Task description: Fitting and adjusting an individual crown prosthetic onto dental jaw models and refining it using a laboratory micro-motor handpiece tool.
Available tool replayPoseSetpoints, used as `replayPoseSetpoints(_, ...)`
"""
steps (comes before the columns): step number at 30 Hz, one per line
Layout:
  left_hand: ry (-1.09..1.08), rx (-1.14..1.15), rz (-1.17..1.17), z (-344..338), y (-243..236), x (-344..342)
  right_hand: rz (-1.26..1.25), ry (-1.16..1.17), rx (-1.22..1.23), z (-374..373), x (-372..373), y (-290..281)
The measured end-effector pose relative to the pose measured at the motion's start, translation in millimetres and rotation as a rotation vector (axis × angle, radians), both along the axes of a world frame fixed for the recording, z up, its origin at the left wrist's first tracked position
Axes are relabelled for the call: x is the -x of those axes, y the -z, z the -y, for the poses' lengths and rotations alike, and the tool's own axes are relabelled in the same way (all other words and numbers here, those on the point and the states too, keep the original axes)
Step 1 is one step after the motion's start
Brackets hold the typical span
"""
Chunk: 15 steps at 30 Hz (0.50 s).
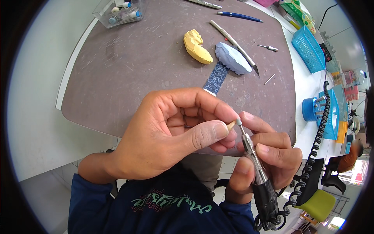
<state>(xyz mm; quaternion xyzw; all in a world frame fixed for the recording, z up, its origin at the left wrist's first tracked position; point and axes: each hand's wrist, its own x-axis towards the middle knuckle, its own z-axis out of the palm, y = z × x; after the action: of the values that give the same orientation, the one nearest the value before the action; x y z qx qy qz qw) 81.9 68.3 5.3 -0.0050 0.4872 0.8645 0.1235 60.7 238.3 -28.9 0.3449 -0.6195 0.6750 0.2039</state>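
My left hand (163, 132) pinches a small tan piece (231, 124) between thumb and index finger, its other fingers curled. My right hand (272, 156) grips a rotary handpiece (261, 195) with a metal front and black body. Its small pale green tip (238, 121) is at the tan piece; whether they touch is hard to tell. A coiled black cord (311, 163) runs from the handpiece. Beyond my hands lie a yellow plaster model (198, 50), a pale blue one (230, 56) and a speckled dark blue strip (216, 76).
The brown work mat (101, 85) holds a craft knife (245, 52), a blue pen (239, 16), small metal tools (268, 48) and a clear container (117, 15). Blue baskets (307, 46) and a blue holder (309, 109) line the right. Another person (346, 160) is at the far right, near a green chair (317, 206).
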Motion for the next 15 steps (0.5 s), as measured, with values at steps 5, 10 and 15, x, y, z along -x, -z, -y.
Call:
replayPoseSetpoints(5, 0.002, 0.006, -0.012, -0.2, 1.2, 0.7, -0.034, -0.018, -0.028, -2.3, 2.2, 0.2)
replayPoseSetpoints(10, -0.007, 0.007, 0.001, -1.1, 0.5, -0.6, -0.032, -0.025, 0.013, -0.2, 3.5, 0.5)
replayPoseSetpoints(15, -0.01, 0.011, -0.015, -0.9, 0.5, -0.6, 0.099, 0.031, -0.117, -2.7, -6.7, -7.9)
